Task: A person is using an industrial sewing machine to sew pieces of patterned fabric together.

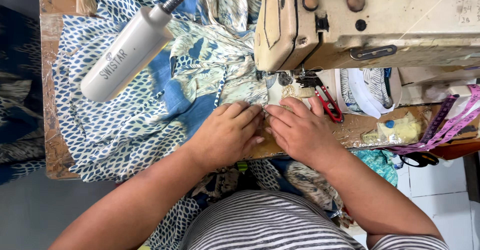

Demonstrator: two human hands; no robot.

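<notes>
Both hands lay flat on the patterned fabric [150,105], just in front of the sewing machine [360,20].

Left hand [227,132] and right hand [300,130] met fingertip to fingertip, fingers together and pressed down on the blue-and-cream cloth, gripping nothing. Red thread snips [329,102] lay just beyond the right hand, a white gooseneck lamp [125,50] hung over the cloth, and a purple measuring tape [450,120] trailed across the desk [50,130] well to the right.

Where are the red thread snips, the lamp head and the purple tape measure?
red thread snips [330,104], head view, on the red handle.
lamp head [127,54], head view, mid white housing.
purple tape measure [445,125], head view, on the strip.
</notes>
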